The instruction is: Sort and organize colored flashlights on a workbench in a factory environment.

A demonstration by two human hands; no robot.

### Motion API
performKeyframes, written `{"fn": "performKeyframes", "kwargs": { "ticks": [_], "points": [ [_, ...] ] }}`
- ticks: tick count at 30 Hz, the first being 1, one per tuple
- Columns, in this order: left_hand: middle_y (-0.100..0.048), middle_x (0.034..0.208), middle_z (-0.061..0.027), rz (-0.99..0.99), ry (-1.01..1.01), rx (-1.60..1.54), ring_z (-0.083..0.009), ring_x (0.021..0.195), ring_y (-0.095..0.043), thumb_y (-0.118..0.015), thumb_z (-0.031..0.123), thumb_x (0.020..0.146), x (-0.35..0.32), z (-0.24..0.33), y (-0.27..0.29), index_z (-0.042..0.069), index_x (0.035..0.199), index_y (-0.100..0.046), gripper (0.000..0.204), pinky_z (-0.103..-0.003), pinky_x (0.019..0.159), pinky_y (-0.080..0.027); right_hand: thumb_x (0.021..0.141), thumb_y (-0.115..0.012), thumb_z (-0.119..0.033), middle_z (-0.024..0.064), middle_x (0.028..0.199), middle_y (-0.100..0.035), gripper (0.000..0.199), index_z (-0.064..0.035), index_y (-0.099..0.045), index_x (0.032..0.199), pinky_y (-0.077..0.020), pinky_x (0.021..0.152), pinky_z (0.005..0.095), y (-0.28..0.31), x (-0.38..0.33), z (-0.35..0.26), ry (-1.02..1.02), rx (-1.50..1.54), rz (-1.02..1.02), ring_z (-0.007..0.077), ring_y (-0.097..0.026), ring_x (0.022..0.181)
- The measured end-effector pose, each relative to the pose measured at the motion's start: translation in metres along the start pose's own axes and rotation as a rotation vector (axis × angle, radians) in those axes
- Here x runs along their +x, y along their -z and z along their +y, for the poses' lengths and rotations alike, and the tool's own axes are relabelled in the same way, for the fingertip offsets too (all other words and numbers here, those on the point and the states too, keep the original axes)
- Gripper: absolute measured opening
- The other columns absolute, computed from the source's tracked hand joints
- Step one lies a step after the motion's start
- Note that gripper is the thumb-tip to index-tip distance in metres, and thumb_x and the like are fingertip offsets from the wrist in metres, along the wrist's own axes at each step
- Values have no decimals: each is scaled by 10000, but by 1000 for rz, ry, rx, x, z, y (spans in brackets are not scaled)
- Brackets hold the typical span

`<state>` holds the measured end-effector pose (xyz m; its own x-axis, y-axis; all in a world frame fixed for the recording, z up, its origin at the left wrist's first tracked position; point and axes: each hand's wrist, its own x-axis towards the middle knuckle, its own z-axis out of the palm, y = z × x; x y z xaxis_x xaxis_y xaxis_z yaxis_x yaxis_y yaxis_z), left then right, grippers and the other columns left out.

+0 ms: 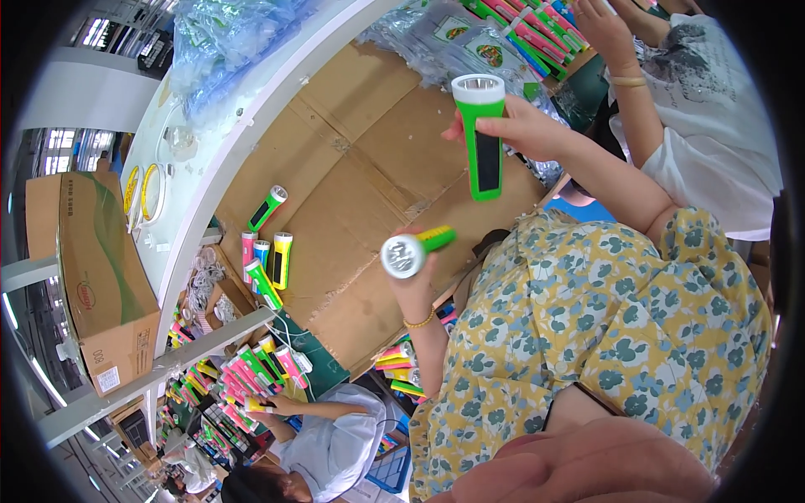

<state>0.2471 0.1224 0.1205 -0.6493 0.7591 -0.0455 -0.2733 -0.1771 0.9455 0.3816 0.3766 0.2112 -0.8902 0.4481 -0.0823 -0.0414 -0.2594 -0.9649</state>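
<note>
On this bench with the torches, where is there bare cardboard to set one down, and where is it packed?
The cardboard sheet is bare across its middle, between the lone green torch and the right hand holding a green torch. It is also bare below the left hand, which holds a yellow-green torch. Crowded: the torch cluster and the packaged torches.

Left hand [413,281] raised on a bent wrist, fingers gripping; right hand [521,126] extended beyond it, fist clenched.

Brown and green cardboard box [101,277] with white label [108,379], far left; clear printed packets [470,42] up top
</note>
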Motion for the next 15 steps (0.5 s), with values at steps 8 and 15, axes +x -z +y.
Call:
{"fn": "performKeyframes", "kwargs": {
  "ticks": [8, 15],
  "points": [
    [-617, 920, -43, 178, 203, 186, -122, 816, -569, -684, 124, 795, 68, -68, 13, 11, 1033, -573, 286, -274, 723, -455, 793, -676, -294, 104, 1055, -600, 481, -27, -497, 1151, -450, 842, 322, 9, 10, 107, -165, -553, 157, 177, -571, 970],
    [-515, 1141, -50, 35, 619, -167, -152, 1014, -512, -613, 166, 853, 73, -143, -31, 70, 1186, -462, 378, -356, 821, -448, 768, -666, -251, 145, 965, -609, 459, 6, -517, 1118, -442, 823, 349, 32, -10, 167, -350, -640, 396, 242, -581, 917]
  ]
}}
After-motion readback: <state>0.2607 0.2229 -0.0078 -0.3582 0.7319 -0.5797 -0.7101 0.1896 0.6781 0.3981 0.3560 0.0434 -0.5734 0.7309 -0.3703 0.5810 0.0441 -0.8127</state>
